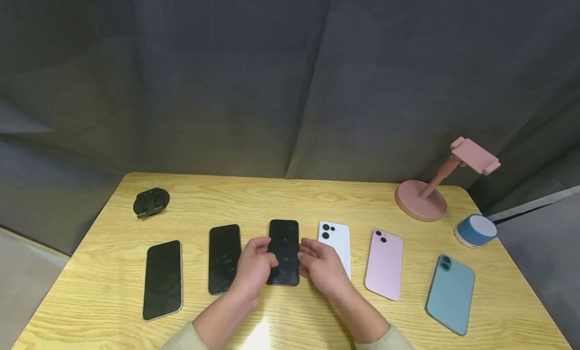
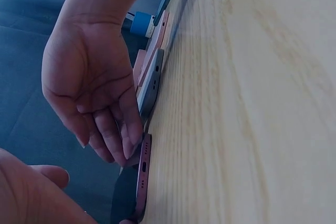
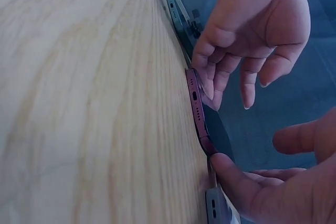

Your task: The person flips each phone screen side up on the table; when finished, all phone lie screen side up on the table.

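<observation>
A phone with a dark screen [image 1: 284,254] and a reddish frame [image 3: 195,100] lies face up on the wooden table between my two hands. At its left edge are the fingers of my left hand [image 1: 255,264], the thumb held over the screen. My right hand [image 1: 327,268] has its fingertips right at the opposite edge and partly covers a white phone [image 1: 342,239] lying face down. The right wrist view shows fingertips of both hands low along the phone's sides, thumbs apart from it. Left of my left hand lies another dark-screened phone [image 1: 224,259].
A third dark-screened phone [image 1: 163,279] lies at the left, below a black round object [image 1: 151,202]. To the right are a pink phone [image 1: 384,264] and a teal phone [image 1: 450,294]. Behind them stand a pink phone stand [image 1: 420,201] and a blue-and-white cylinder [image 1: 473,231].
</observation>
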